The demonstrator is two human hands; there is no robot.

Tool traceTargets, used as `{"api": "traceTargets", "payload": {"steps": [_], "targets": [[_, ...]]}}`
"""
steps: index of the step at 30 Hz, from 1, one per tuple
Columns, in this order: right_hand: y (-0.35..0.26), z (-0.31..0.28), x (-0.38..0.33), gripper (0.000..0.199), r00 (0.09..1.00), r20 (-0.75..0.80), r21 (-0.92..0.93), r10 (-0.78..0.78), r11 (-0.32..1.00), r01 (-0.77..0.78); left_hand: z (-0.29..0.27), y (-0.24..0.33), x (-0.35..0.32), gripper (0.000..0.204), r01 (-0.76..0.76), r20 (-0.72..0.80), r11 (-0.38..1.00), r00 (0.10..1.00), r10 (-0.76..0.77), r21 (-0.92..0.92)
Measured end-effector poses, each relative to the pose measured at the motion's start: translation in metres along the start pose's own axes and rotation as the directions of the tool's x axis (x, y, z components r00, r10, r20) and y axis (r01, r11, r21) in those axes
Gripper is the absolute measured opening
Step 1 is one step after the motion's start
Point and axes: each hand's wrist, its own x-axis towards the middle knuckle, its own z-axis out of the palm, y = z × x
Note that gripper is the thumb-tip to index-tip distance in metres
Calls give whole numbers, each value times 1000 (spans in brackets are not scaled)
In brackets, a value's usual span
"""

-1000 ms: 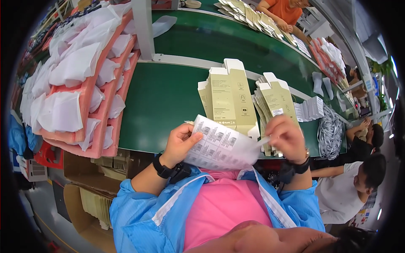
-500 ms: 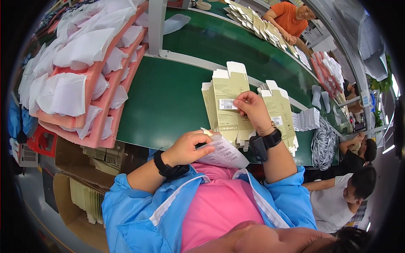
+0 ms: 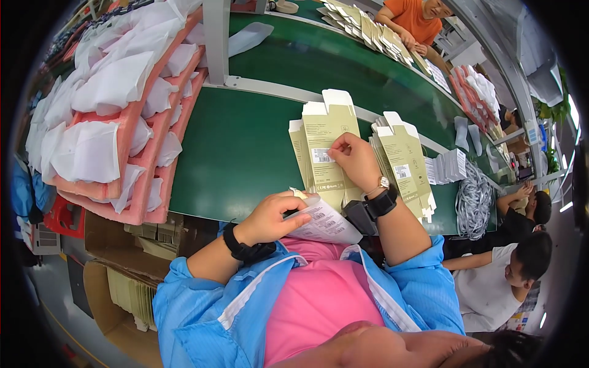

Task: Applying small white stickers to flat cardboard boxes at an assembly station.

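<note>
My left hand (image 3: pixel 270 216) is closed on a sheet of barcode labels (image 3: pixel 328 222), its thumb on top and the sheet curling down in front of my chest. My right hand (image 3: pixel 358 161) has its fingertips pinched at the right edge of a white barcode label (image 3: pixel 321 155). This label lies against the front of a flat, olive-beige folded carton (image 3: pixel 331 130), the top one of a stack. To the right leans a second stack of the same cartons (image 3: pixel 402 147), the front one carrying a white label (image 3: pixel 402 171).
Pink foam trays (image 3: pixel 132 165) with white-wrapped items stand at left. Below them are cardboard boxes (image 3: pixel 101 294) of flat cartons. Beyond the second stack lie small white folded papers (image 3: pixel 450 165) and a bundle of grey strips (image 3: pixel 473 205). A person in orange (image 3: pixel 417 24) sits across the green table (image 3: pixel 233 147).
My right hand has shifted slightly left and the label now looks flatter against the carton. My left hand still holds the label sheet. The whole view has shifted a little.
</note>
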Motion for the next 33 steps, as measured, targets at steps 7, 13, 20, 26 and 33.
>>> {"api": "traceTargets", "payload": {"steps": [7,13,20,26,33], "targets": [[-15,-16,-13,8,986,-128,26,-104,994,108,-2,0,-1,12,1,19,997,1000,1,-72],[-28,-68,-40,10,940,-315,51,-133,986,156,-3,0,-3,13,42,35,997,999,-40,-65],[54,-140,-68,20,952,-306,-22,5,1000,-12,-2,1,-2,14,31,10,998,999,-30,-47],[105,-110,-85,42,978,-196,-77,75,993,-92,0,-11,-5,16,52,-36,993,998,-56,-109],[74,-118,-91,53,973,-232,-242,21,967,-78,-2,-12,-10,11,134,-78,914,981,-176,-383]]}}
